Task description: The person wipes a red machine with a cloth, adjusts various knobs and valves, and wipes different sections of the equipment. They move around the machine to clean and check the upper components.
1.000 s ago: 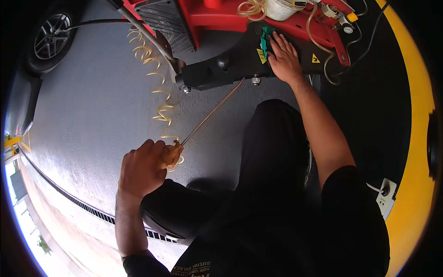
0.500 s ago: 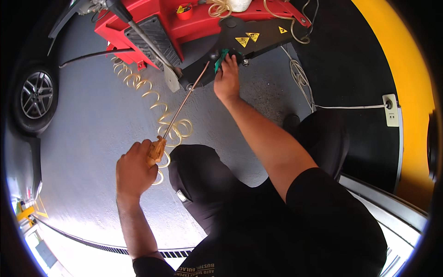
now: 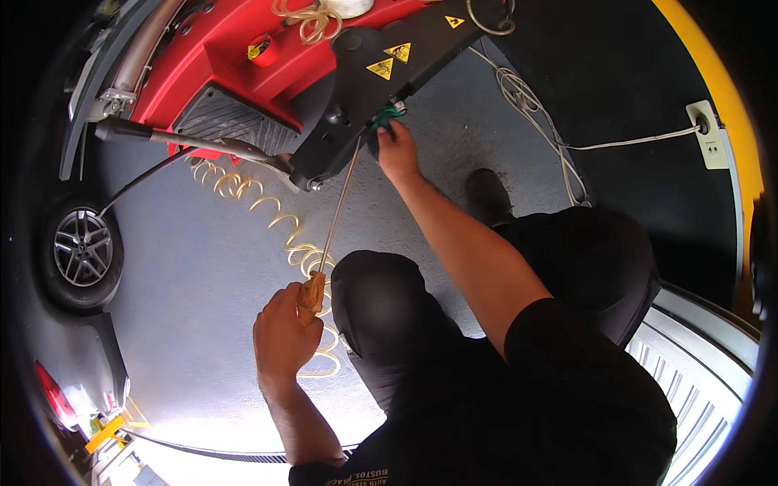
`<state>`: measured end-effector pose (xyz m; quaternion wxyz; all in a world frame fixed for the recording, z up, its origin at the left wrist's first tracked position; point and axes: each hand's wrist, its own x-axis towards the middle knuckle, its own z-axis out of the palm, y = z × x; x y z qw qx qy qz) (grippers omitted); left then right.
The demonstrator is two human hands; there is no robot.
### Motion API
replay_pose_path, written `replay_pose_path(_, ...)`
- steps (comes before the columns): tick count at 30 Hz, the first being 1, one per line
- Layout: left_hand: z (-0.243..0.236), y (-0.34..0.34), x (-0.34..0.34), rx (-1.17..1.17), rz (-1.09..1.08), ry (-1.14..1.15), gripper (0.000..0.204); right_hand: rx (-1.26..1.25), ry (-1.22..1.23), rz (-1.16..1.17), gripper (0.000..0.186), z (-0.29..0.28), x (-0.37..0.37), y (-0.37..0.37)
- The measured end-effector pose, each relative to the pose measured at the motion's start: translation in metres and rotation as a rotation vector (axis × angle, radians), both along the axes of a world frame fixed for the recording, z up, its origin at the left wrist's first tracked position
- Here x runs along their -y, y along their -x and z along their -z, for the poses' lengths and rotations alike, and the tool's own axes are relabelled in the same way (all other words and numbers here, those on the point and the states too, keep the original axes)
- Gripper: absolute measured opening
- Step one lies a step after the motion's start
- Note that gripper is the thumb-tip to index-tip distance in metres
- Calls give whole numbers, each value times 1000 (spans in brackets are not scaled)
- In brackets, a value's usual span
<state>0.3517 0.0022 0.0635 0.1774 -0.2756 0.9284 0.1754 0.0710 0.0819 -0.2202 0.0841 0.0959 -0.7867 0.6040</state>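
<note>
My left hand (image 3: 288,336) is closed around the amber handle of a long screwdriver (image 3: 340,202), whose thin metal shaft points up and away from me. The shaft's tip ends close to the near edge of a black metal arm (image 3: 324,150) on a red machine; whether it touches cannot be told. Between the fingers of my right hand (image 3: 397,155) is a crumpled green cloth (image 3: 387,116), held against that same edge beside a small bolt (image 3: 400,105). A round black knob (image 3: 336,115) sits on the arm, left of the cloth.
The red machine (image 3: 219,73) has a ribbed black pad (image 3: 235,117) and a lever (image 3: 194,144). A coiled yellowish air hose (image 3: 284,219) lies on the grey floor. White cable (image 3: 527,113) runs to a wall outlet (image 3: 707,134). A car wheel (image 3: 83,247) stands at left.
The view has shifted, with machine parts lower and farther left. My right hand and the cloth have moved rightward along the black arm, from beside the knob to the bolt. The screwdriver stands more upright.
</note>
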Motion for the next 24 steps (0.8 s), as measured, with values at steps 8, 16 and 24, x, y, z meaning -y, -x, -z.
replay_pose_path(8,-1,18,-23,62,-123,20,34,450,93,-351,34,-19,-3,-21)
replay_pose_path(16,-29,28,-34,219,-81,101,36,1250,1192,-1,29,5,8,-44)
replay_pose_path(24,-14,9,-46,92,-52,168,38,1455,1140,-196,40,-26,54,-57)
